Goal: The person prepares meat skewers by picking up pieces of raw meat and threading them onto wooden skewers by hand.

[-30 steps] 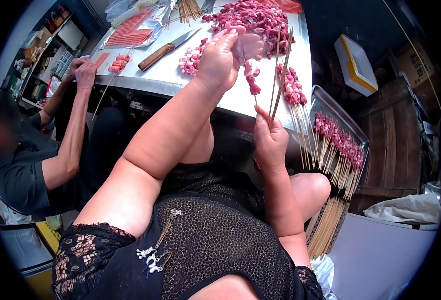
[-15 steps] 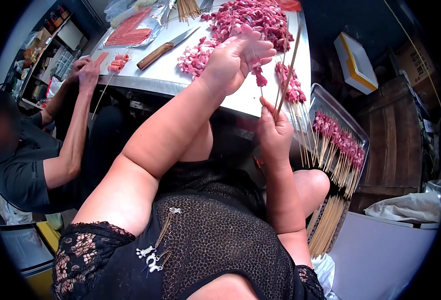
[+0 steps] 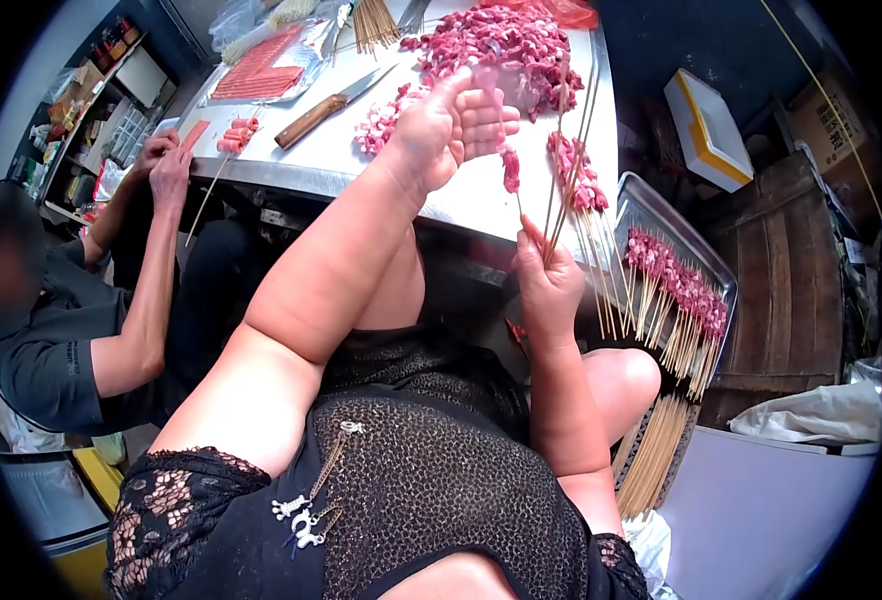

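My right hand (image 3: 549, 285) is closed around several thin skewers (image 3: 559, 205) that point up and away from me. One of them carries pieces of raw meat (image 3: 511, 172) near its upper part. Beside that meat, my left hand (image 3: 446, 135) is turned palm up, its fingers loosely curved and apart. Whether the fingertips touch the meat is blurred. Behind both hands lies a large heap of cut raw meat (image 3: 521, 45) on the white table. Finished-looking meat skewers (image 3: 583, 180) rest at the table's edge, just right of the held ones.
A metal tray (image 3: 729, 285) holds rows of meat skewers, with bare sticks (image 3: 651, 460) below it. A wooden-handled knife (image 3: 311, 118) and sliced meat on plastic (image 3: 259, 65) lie leftward. At left, another person's hands (image 3: 166, 170) handle a meat strip. A white-and-yellow box (image 3: 706, 130) stands right.
My left hand has shifted slightly left and down, its fingers less spread. The meat-bearing skewer has moved slightly left with its meat lower. My right hand stays nearly in place.
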